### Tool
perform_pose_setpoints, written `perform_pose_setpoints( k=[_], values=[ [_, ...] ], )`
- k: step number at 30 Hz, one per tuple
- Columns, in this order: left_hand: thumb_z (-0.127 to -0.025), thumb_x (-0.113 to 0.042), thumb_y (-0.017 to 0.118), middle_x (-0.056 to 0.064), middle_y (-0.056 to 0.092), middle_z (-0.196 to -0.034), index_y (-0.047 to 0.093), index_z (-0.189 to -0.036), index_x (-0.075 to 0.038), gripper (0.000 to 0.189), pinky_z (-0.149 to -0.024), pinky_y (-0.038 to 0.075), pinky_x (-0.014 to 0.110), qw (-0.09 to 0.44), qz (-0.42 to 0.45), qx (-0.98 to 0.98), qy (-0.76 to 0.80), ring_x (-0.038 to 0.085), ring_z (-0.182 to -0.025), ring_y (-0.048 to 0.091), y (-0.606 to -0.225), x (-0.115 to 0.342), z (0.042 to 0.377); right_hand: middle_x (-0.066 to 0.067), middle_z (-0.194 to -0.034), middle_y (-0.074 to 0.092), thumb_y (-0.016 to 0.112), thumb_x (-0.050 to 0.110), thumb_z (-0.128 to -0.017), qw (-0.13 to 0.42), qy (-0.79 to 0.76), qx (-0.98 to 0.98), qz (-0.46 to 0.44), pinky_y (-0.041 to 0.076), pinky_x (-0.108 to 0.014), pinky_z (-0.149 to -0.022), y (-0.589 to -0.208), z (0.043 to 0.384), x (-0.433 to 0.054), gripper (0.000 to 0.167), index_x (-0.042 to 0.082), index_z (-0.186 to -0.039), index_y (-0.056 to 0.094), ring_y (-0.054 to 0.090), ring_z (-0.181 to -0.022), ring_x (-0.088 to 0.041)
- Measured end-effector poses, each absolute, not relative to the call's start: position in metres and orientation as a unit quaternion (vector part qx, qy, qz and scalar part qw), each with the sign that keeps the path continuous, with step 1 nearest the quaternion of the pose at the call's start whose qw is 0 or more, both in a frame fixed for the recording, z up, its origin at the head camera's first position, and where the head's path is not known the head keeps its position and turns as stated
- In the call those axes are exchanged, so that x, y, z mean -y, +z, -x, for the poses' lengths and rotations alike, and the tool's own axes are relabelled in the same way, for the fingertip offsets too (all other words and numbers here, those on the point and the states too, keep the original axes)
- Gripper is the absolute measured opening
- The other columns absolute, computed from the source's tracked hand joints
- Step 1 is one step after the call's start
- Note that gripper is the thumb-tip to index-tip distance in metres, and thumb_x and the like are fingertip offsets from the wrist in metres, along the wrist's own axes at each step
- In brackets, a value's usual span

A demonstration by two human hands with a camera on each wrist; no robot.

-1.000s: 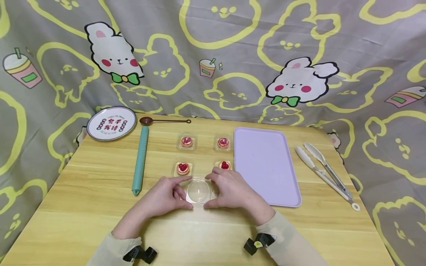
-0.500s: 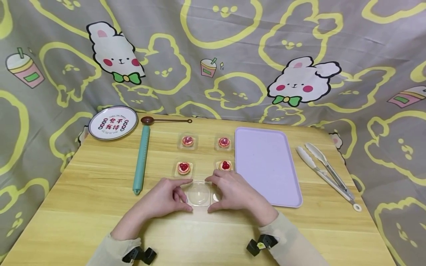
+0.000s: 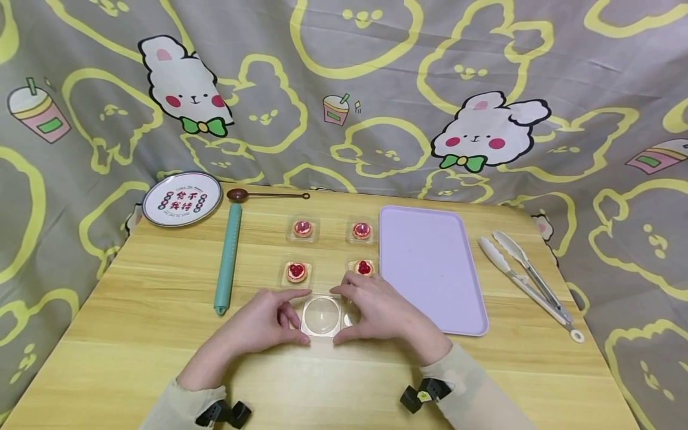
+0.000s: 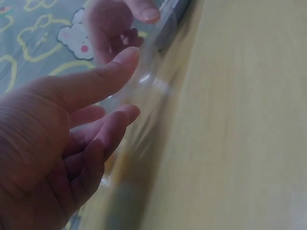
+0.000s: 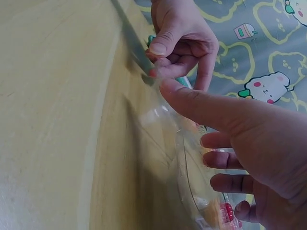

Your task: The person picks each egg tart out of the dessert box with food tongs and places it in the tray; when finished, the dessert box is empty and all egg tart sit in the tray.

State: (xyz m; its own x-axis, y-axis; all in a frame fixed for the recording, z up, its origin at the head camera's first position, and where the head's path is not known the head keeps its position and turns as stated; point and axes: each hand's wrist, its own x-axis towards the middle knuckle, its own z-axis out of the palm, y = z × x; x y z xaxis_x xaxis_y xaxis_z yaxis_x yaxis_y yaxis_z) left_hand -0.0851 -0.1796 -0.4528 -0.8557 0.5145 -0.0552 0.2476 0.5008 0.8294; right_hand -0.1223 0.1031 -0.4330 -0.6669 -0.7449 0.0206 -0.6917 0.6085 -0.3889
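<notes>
Between my hands, close over the wooden table, is a clear plastic clamshell box (image 3: 322,316) with its two halves spread apart. My left hand (image 3: 263,319) holds the left half, thumb at the near edge and index finger at the far edge. My right hand (image 3: 378,310) grips it the same way near the fold, covering much of the right half. In the right wrist view, the clear plastic (image 5: 192,177) runs beside the right hand's fingers. Just beyond stand a heart-topped tart (image 3: 296,272) and a berry-topped tart (image 3: 364,267), each in a clear box.
Farther back are two more boxed tarts, one left (image 3: 303,228) and one right (image 3: 362,230). A lilac tray (image 3: 427,269) and tongs (image 3: 529,283) lie to the right. To the left are a teal rod (image 3: 228,260), a white plate (image 3: 183,199) and a brown spoon (image 3: 258,195).
The clear box has shifted slightly toward me and its left half looks flatter to the head view. Both hands keep nearly the same place and hold.
</notes>
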Motion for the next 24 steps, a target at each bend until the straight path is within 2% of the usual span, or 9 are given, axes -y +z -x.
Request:
perform_pose_setpoints(
  k=[5, 9, 17, 24],
  values=[
    [-0.076, -0.036, 0.098, -0.015, 0.073, -0.081, 0.058, -0.15, -0.003, 0.09, -0.059, 0.059, 0.028, 0.136, -0.216, -0.866, 0.431, 0.008, -0.065, 0.068, -0.446, 0.185, 0.09, 0.004, -0.105, 0.058, 0.09, 0.068, -0.072, 0.065, -0.194, -0.895, 0.396, 0.043, -0.031, -0.074, -0.426, 0.126, -0.109, 0.088, 0.012, -0.137, 0.07, 0.049, -0.081, -0.009],
    [-0.078, -0.042, 0.095, -0.012, 0.074, -0.086, 0.058, -0.149, -0.002, 0.089, -0.059, 0.059, 0.029, 0.114, -0.214, -0.874, 0.421, 0.009, -0.065, 0.068, -0.435, 0.189, 0.098, 0.002, -0.113, 0.061, 0.088, 0.067, -0.076, 0.07, -0.207, -0.9, 0.378, 0.044, -0.032, -0.076, -0.419, 0.134, -0.119, 0.087, 0.012, -0.14, 0.068, 0.051, -0.084, -0.012],
    [-0.081, -0.037, 0.095, 0.006, 0.074, -0.113, 0.062, -0.146, -0.007, 0.079, -0.063, 0.06, 0.031, 0.073, -0.202, -0.879, 0.425, 0.011, -0.074, 0.069, -0.416, 0.181, 0.133, -0.008, -0.123, 0.062, 0.09, 0.052, -0.082, 0.066, -0.262, -0.897, 0.35, 0.053, -0.038, -0.082, -0.406, 0.166, -0.139, 0.08, 0.005, -0.141, 0.065, 0.063, -0.095, -0.025],
    [-0.085, -0.025, 0.093, 0.013, 0.062, -0.141, 0.051, -0.156, -0.009, 0.084, -0.057, 0.058, 0.033, 0.064, -0.197, -0.87, 0.447, 0.014, -0.066, 0.067, -0.417, 0.149, 0.174, -0.015, -0.128, 0.062, 0.093, 0.04, -0.082, 0.057, -0.295, -0.903, 0.308, 0.056, -0.043, -0.083, -0.404, 0.205, -0.156, 0.075, 0.002, -0.141, 0.065, 0.065, -0.098, -0.028]
  ],
)
